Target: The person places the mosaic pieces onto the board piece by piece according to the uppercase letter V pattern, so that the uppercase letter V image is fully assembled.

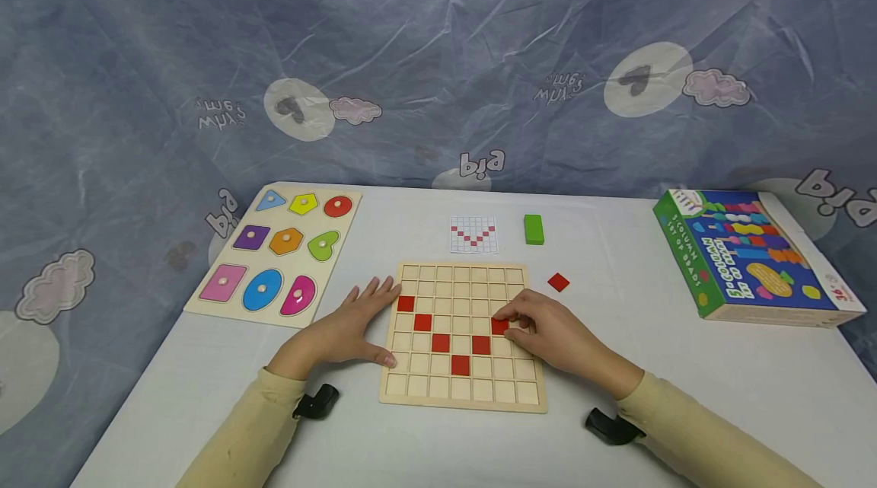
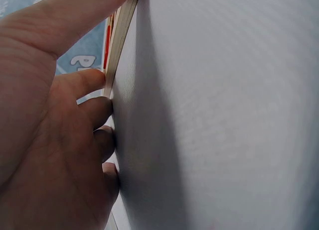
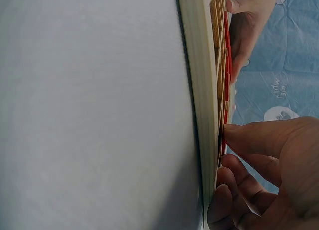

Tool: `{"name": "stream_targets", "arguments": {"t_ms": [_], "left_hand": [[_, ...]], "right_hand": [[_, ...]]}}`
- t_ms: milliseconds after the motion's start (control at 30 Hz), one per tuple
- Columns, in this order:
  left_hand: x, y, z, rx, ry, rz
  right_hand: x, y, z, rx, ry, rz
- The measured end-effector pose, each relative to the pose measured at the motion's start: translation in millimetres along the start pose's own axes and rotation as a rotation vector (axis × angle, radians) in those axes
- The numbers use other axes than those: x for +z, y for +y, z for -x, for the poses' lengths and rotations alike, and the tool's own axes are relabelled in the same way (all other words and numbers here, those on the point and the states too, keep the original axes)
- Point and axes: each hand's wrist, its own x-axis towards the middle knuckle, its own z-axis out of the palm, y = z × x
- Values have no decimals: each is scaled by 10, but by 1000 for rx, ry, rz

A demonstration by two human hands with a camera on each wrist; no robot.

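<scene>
A wooden grid board (image 1: 462,403) lies flat on the white table, with several red square tiles (image 1: 441,343) set in its cells in a V-like line. At the board's right side, my right hand (image 1: 558,332) pinches a red square tile (image 1: 500,326) between thumb and fingers, at a cell on the line's right arm. The right wrist view shows that thumb (image 3: 249,138) against the red tile. My left hand (image 1: 342,334) rests with spread fingers along the board's left edge, thumb on its frame. One loose red tile (image 1: 558,282) lies right of the board.
Behind the board lie a pattern card (image 1: 474,234) with a red V on a grid and a green block (image 1: 534,230). A shape puzzle board (image 1: 229,310) with colored knobbed pieces is at left. A bead set box (image 1: 760,256) stands at right. A blue patterned cloth (image 1: 438,77) hangs behind.
</scene>
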Motion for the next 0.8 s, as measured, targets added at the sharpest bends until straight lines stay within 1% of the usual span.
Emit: {"name": "stream_targets", "arguments": {"t_ms": [167,433,700,800], "left_hand": [[5,0,1,4,5,3],[6,-2,0,3,7,1],[4,-5,0,0,5,1],[6,-7,1,-1,5,1]], "right_hand": [[-4,2,2,5,3,-6],[-44,12,33,-7,35,3],[-125,112,95,-13,72,14],[-170,149,114,1,84,31]]}}
